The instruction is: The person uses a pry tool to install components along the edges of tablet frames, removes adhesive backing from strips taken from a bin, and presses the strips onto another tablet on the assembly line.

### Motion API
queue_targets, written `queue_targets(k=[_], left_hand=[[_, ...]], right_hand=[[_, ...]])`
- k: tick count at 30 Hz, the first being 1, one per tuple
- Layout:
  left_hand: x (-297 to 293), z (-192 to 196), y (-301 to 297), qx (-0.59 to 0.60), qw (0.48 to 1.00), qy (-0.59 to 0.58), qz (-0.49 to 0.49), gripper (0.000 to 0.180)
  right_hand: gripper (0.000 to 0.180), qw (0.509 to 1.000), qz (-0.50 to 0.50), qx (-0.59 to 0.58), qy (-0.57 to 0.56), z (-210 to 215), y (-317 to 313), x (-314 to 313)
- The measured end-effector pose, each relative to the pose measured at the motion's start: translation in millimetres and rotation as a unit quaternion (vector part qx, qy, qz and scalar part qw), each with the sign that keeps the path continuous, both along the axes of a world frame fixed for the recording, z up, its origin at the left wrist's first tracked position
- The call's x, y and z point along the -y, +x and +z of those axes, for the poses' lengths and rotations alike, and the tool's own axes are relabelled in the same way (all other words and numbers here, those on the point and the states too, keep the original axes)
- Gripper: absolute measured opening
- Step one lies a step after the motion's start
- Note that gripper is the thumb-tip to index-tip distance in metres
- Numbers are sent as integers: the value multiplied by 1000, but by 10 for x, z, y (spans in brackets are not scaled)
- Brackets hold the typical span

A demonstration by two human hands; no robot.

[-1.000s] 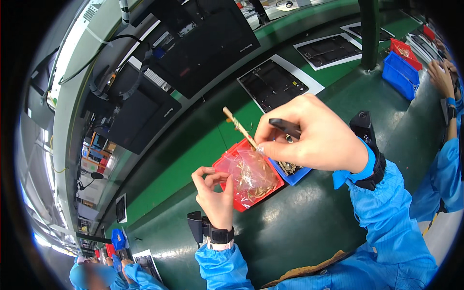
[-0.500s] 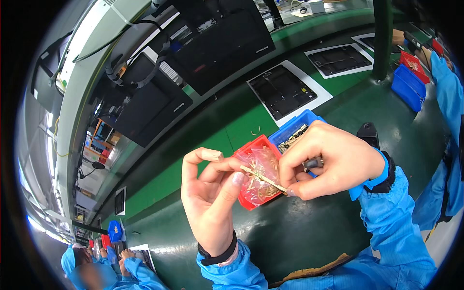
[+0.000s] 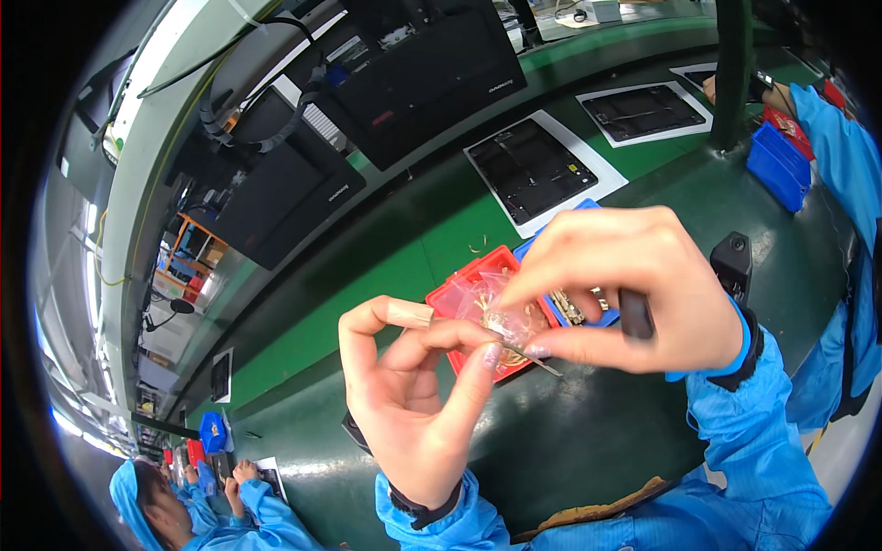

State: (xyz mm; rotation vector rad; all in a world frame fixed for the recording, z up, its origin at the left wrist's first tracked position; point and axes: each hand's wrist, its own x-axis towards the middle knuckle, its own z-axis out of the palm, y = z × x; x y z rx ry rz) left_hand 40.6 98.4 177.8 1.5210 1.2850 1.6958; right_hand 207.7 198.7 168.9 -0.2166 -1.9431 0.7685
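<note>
Near the middle of the view, my left hand (image 3: 413,404) pinches a thin narrow strip (image 3: 544,364) between thumb and forefinger. The strip is seen nearly edge-on, sticking out to the right. My right hand (image 3: 643,266) is slightly blurred; its thumb tip is beside the strip, and its forefinger is raised apart from the thumb. A small black piece (image 3: 636,315) is tucked in the curled fingers of that hand. Below both hands stands a red bin (image 3: 445,297) with a clear plastic bag (image 3: 476,298) of small tan pieces. A blue bin (image 3: 606,320) with metallic parts (image 3: 568,308) is partly hidden by my right hand.
Black panels (image 3: 528,174) lie on white sheets across the green bench. Dark monitors (image 3: 418,92) hang at the back. A black device (image 3: 732,262) stands by my right wrist. Another blue bin (image 3: 779,165) and a co-worker's sleeve (image 3: 836,151) are right; another person (image 3: 152,505) works lower left.
My right hand's forefinger and thumb have parted and come off the strip's end. The strip has turned from its pale flat side to nearly edge-on, still in my left pinch.
</note>
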Motion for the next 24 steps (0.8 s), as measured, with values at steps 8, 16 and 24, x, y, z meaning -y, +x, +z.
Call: queue_targets(k=[8,16,24], left_hand=[[58,4,31,39,998,-30,-37,49],[88,3,29,29,998,-23,-51,50],[104,0,66,-76,997,11,29,46]], right_hand=[[22,993,-42,1,110,-20,-6,114],[20,994,-26,-43,98,-37,-38,138],[20,997,-26,-16,64,3,-22,141]])
